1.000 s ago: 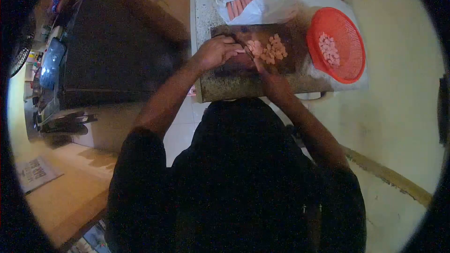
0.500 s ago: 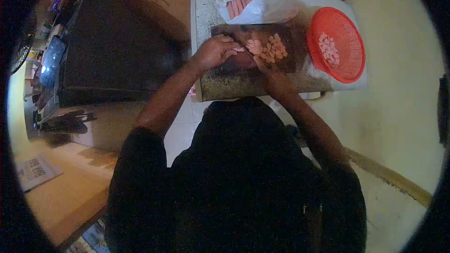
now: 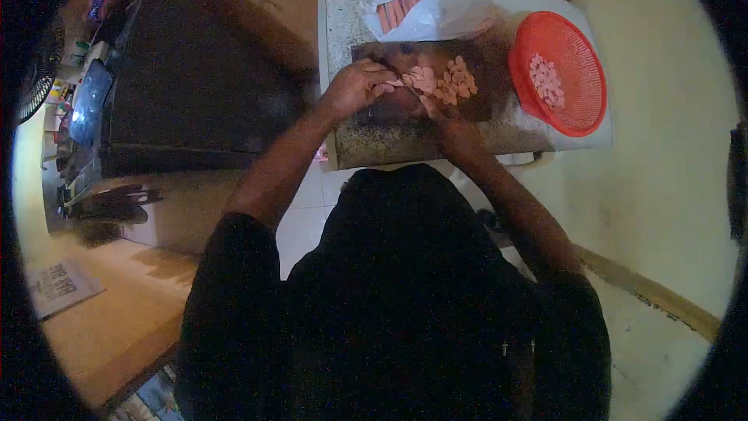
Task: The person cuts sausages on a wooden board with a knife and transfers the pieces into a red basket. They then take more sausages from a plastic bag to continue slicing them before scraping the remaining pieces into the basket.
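On a dark cutting board (image 3: 374, 117), my left hand (image 3: 357, 87) is closed on a pink sausage (image 3: 395, 83), whose end pokes out past the fingertips. My right hand (image 3: 446, 118) grips a knife (image 3: 413, 88); its thin blade lies against the sausage end, and its handle is hidden in my fingers. Just beyond the blade is a pile of sausage slices (image 3: 455, 82), paler near the knife and browner farther right. Behind the board, whole sausages (image 3: 400, 10) show through the mouth of a white plastic bag (image 3: 456, 0).
A red plastic basket (image 3: 580, 70) with cut pieces (image 3: 547, 82) inside stands right of the board on the worn white tabletop (image 3: 366, 148). A large dark cabinet-like surface (image 3: 195, 86) is at left, a wooden table (image 3: 132, 296) at lower left, and a wall (image 3: 662, 93) at right.
The knife and my right hand have shifted very slightly left, closer to my left fingers. Slices beside the blade have spread a little. The bag and basket stay put.
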{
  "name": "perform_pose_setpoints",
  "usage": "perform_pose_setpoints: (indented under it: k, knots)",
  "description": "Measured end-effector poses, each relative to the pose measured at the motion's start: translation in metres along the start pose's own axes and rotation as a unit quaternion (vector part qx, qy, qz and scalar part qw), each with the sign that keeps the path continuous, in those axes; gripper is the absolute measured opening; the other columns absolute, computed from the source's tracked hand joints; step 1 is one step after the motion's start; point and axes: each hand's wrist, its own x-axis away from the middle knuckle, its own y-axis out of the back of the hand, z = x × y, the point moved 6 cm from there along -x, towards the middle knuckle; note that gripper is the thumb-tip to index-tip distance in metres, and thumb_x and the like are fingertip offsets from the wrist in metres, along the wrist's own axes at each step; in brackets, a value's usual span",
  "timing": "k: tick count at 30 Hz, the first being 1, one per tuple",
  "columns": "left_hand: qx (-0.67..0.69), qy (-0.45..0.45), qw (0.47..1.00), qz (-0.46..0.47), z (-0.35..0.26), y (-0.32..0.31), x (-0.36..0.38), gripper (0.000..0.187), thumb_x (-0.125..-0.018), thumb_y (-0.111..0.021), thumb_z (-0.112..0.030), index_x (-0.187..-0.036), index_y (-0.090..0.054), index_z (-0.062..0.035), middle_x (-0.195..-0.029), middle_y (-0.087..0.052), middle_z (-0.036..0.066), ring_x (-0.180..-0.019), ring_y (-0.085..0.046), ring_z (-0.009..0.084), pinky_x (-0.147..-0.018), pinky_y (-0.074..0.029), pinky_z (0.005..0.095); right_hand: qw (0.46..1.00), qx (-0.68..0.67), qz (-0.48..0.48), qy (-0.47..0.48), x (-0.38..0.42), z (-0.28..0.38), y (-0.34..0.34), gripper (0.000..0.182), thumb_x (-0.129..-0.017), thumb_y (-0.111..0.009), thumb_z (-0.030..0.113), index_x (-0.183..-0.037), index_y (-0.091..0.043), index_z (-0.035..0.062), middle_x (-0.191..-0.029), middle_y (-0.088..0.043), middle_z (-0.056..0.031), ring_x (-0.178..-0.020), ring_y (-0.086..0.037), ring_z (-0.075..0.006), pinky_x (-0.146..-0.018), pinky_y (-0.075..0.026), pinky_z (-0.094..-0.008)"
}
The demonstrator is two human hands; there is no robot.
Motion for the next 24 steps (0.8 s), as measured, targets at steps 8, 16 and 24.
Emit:
perform_pose_setpoints:
  k: [8, 16, 24]
  knots:
    - [-0.014, 0.071, 0.989, 0.129, -0.007, 0.01, 0.003, 0.033, -0.09, -0.063, -0.02, -0.123, -0.064, -0.0182, -0.098, -0.06, 0.012, -0.093, -0.061, 0.0324, -0.082, -0.052, 0.0435, 0.995, -0.044, 0.051, -0.068, 0.008, -0.012, 0.011, 0.074, -0.084, -0.056, 0.001, -0.15, -0.034, 0.0242, -0.138, -0.044, -0.026, -0.101, -0.062, -0.0467, -0.083, -0.055, -0.0529]
    - [0.0, 0.046, 0.992, 0.12, -0.003, -0.002, -0.009, 0.04, -0.089, -0.061, -0.006, -0.126, -0.064, -0.0208, -0.098, -0.06, 0.014, -0.091, -0.064, 0.0332, -0.08, -0.054, 0.0418, 0.991, -0.033, 0.073, -0.11, 0.013, -0.003, 0.024, 0.067, -0.088, -0.051, 0.005, -0.15, -0.035, 0.0248, -0.135, -0.047, -0.0269, -0.099, -0.063, -0.0463, -0.082, -0.055, -0.0532]
    - [0.03, -0.009, 0.993, 0.113, -0.003, -0.001, -0.011, 0.031, -0.09, -0.061, -0.016, -0.121, -0.064, -0.0148, -0.097, -0.061, 0.014, -0.093, -0.06, 0.0362, -0.082, -0.052, 0.0451, 0.991, -0.015, 0.101, -0.085, 0.013, 0.002, 0.025, 0.069, -0.087, -0.048, 0.003, -0.151, -0.032, 0.0247, -0.134, -0.051, -0.0236, -0.106, -0.061, -0.0451, -0.088, -0.053, -0.0528]
